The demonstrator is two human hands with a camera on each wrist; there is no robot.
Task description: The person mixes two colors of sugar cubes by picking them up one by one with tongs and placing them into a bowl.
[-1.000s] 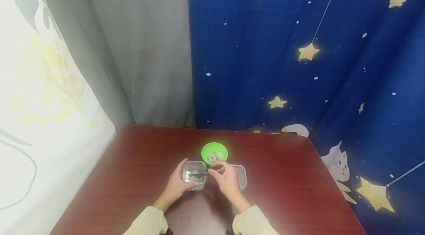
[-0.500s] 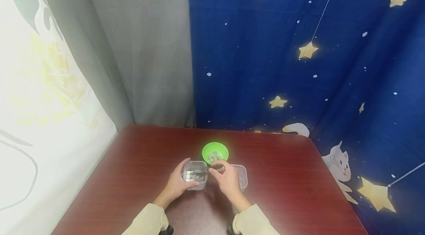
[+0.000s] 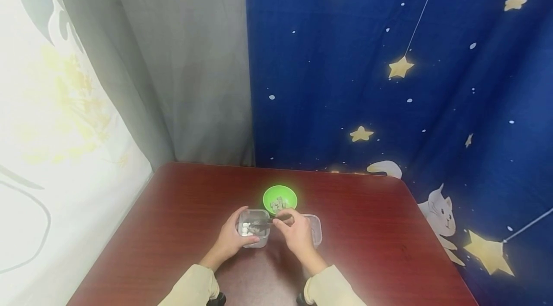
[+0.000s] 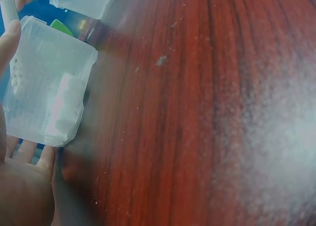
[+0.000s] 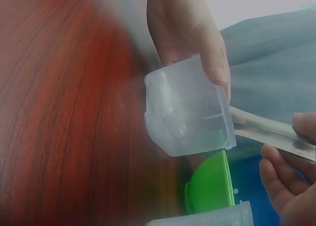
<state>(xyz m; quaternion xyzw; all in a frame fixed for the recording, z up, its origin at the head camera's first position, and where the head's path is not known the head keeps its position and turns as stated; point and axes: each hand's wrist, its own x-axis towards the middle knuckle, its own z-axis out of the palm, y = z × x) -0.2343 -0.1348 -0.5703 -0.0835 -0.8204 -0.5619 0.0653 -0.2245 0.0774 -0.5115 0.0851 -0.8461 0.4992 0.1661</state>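
My left hand [image 3: 230, 238] grips a clear plastic container [image 3: 262, 242] by its sides, thumb along the near rim. White round pieces [image 3: 245, 229] lie at its left side. From the right, my right hand [image 3: 298, 234] pinches metal tongs [image 5: 269, 132], whose far ends reach inside the container. In the left wrist view, small holes show on the tongs' end through the cloudy wall. The right wrist view shows the container [image 5: 182, 107] tilted, with the tongs entering over its rim. What the tongs' ends hold, if anything, I cannot tell.
Just behind the hands stands a green bowl [image 3: 281, 190] with several greyish cubes [image 3: 277, 205] in it. A second clear plastic piece [image 3: 317, 230] lies right of the right hand, partly hidden by it. The dark red table [image 3: 367, 229] ends at curtains behind.
The tongs' ends have shifted slightly right inside the container, so more of the white pieces shows. Both hands stay almost where they were, still holding the container and the tongs.
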